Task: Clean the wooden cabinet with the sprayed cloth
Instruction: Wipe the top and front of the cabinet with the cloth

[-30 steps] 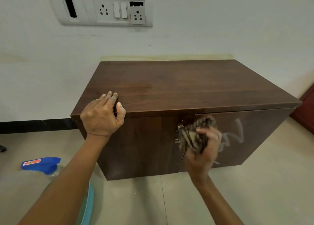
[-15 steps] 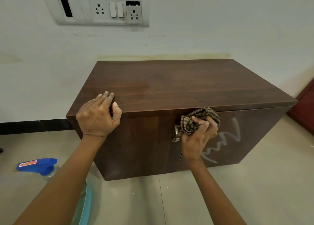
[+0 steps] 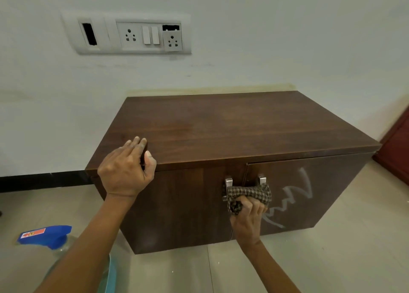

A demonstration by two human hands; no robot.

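A home room: tiled floor [image 3: 332,259], wall sockets [image 3: 130,36], wooden cabinet [image 3: 221,129].

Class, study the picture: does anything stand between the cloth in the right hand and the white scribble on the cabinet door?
Nothing visible does. The right hand grips the cloth against the metal handles; the white scribble lies just to its right on the cabinet door, with only bare wood between.

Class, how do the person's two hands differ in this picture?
The left hand rests on top of the cabinet, holding nothing; the right hand grips a checked cloth. The left hand sits higher; the right hand is lower, at the metal handles on the front. Both are at the cabinet.
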